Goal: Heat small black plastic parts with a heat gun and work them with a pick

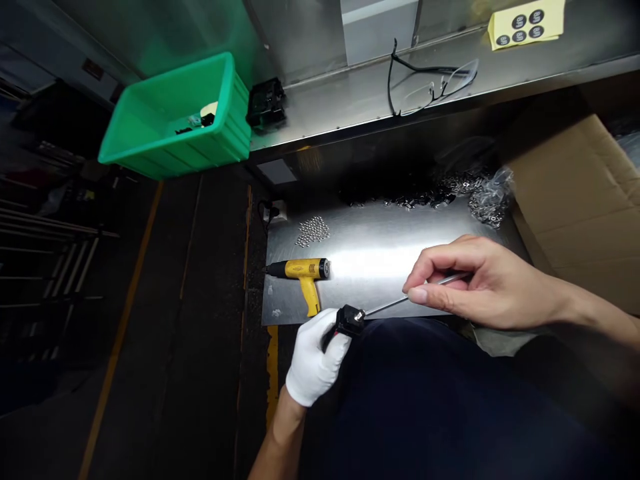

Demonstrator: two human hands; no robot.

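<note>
Looking across from the left, a green plastic bin [210, 141] with a few small bits inside sits near the left end of a steel shelf [340, 107], with a black box [267, 103] just beside it. Farther along that shelf lie a pair of glasses [430, 83] and a yellow sheet of round black stickers [525, 23].

Below, on the metal table [370, 267], a yellow heat gun [300, 270] lies on its side near the left edge, and a patch of small steel balls [313, 231] lies beyond it. The left hand [315, 357], in a white glove, is clenched around a small black part [350, 320] at the table's front edge. The right hand [480, 283], bare, grips a thin metal rod [400, 300] between thumb and fingers, and its tip meets the black part. The part looks light and hard, and is best held firmly by its body; the slim, likely slippery rod suits a fingertip hold. Loose metal pieces [415, 197] line the back edge, with a clear bag of parts [493, 197] and a cardboard box [575, 193] at the right.
</note>
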